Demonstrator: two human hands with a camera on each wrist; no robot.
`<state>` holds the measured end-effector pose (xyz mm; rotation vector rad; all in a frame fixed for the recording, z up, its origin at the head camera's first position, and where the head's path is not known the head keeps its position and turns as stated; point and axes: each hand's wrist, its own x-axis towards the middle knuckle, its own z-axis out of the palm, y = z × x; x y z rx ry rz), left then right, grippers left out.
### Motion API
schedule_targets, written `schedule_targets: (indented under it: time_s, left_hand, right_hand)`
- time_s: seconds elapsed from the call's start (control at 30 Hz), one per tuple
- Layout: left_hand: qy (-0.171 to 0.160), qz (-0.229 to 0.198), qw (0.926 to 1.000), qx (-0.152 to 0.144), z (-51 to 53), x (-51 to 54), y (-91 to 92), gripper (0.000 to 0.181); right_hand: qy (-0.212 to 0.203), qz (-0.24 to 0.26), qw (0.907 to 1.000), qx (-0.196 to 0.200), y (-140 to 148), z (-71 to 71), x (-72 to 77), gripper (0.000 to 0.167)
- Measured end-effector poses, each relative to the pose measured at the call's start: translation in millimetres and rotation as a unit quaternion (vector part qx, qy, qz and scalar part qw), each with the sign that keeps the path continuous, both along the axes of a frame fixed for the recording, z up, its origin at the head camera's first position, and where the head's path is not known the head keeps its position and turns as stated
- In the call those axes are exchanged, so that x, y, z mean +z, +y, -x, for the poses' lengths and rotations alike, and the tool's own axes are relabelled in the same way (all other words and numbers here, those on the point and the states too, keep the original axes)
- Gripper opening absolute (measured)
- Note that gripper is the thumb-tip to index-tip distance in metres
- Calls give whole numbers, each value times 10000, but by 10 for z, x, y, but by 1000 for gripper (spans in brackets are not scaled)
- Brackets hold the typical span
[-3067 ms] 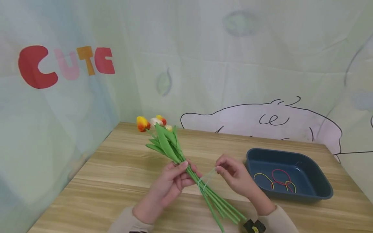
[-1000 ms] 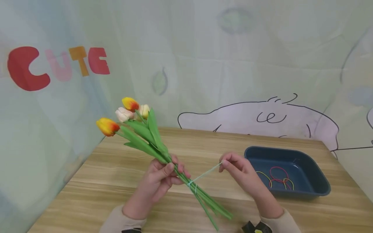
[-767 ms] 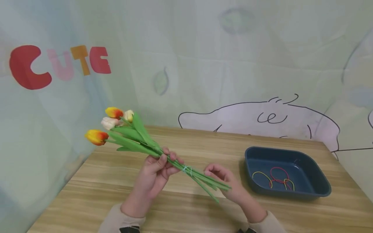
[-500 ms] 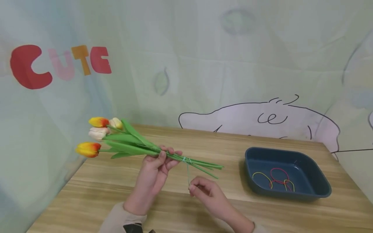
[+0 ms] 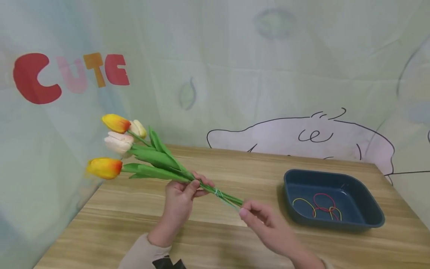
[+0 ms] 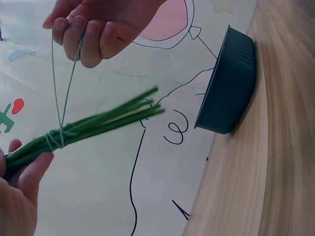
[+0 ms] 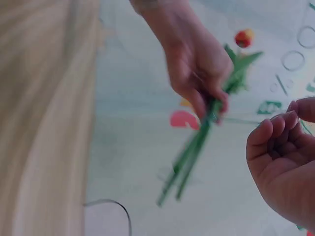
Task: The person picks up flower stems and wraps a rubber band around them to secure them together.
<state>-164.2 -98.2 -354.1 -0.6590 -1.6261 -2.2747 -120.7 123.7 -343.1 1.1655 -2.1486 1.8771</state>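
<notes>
My left hand (image 5: 179, 198) grips a bunch of artificial tulips (image 5: 154, 158) by the stems, above the table. Two blossoms are yellow-orange, one pinkish white and one cream; they point left. A thin pale green rubber band (image 6: 60, 137) is wound about the stems just beyond my left fingers. My right hand (image 5: 268, 226) pinches a stretched loop of that band, drawn away from the bundle in the left wrist view. In the head view it covers the stem ends. The right wrist view shows its fingers (image 7: 275, 135) curled, the band running to them.
A dark blue tray (image 5: 336, 220) stands at the right on the wooden table (image 5: 208, 239). Several red and yellow rubber bands (image 5: 324, 201) lie in it. A printed cloth backdrop (image 5: 235, 93) hangs behind and to the left of the table.
The tulips have swung from leaning upward to pointing left. My right hand pulled the band right, dropped below the stems, then rose rightward with the loop. The blossoms have risen slightly since half a second ago.
</notes>
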Motion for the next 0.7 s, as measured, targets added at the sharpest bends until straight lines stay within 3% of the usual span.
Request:
schedule_targets:
  time_s: [0.1,0.17,0.3,0.4,0.53,0.7]
  left_hand:
    - [137,129,9974,-692,-20,2,17,25]
    - [177,92,9903,-1375,-33,4,29,16]
    - [-60,-132,9629,-2695,-61,13,39,9]
    - [-112,-353,9408,-3370,-66,14,27,13]
    - [-118,-931,9199,-3808,-45,11,-8,19]
    - [-176,-1874,9151,-3567,-24,49,-73,24]
  right_hand:
    - [393,206,9988,191,149,64,108,25]
    - [495,246,9981,273,233,110,156,27]
    - [417,302,9980,364,344,201,176,24]
    - [208,369,9981,440,373,278,131,22]
    - [-176,431,9971,607,346,377,6,21]
    - [-726,426,9940,697,224,423,-178,19]
